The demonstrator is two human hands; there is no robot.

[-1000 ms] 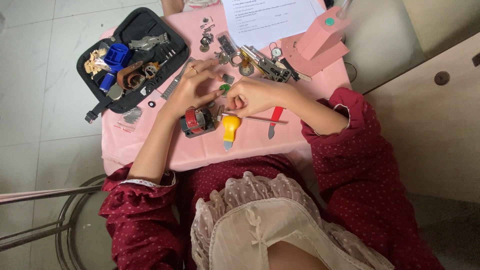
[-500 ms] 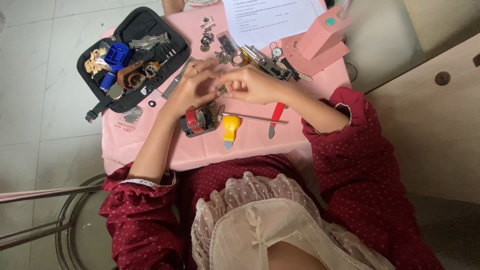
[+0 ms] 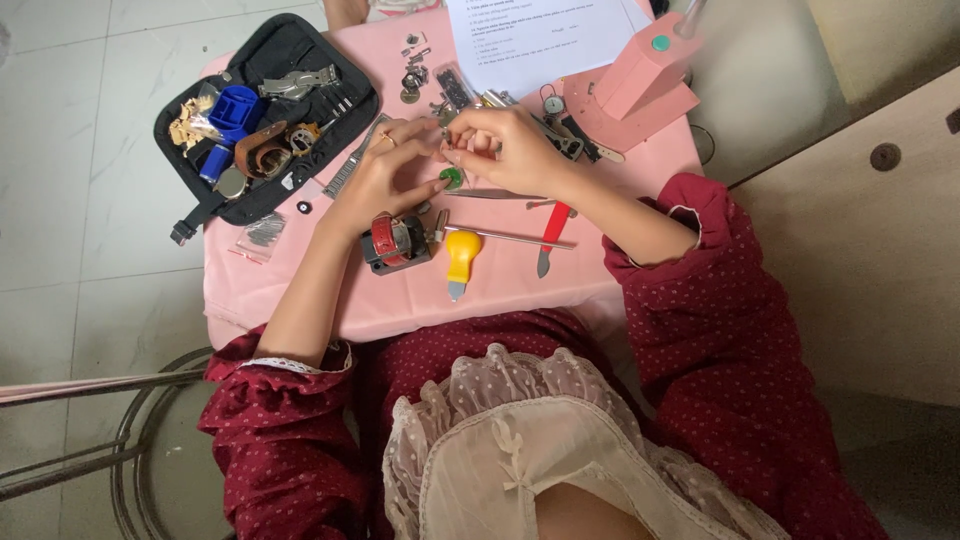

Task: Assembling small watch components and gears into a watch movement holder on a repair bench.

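Both hands meet over the middle of the pink table (image 3: 300, 290): the left hand (image 3: 385, 175) has its fingers curled in, fingertips pinching a tiny metal part (image 3: 446, 132) that's too small to make out, and the right hand (image 3: 505, 148) closes on the same piece from the other side. Just beneath them sits a small green disc (image 3: 452, 178). Nearer the person lie a red-strapped watch holder (image 3: 393, 241), a yellow-handled tool (image 3: 461, 255) and a red-handled knife (image 3: 553, 232). Off to the left, a black tool case (image 3: 262, 120) lies open; a pink block-shaped stand (image 3: 640, 85) and a printed sheet (image 3: 540, 35) sit at the far edge.
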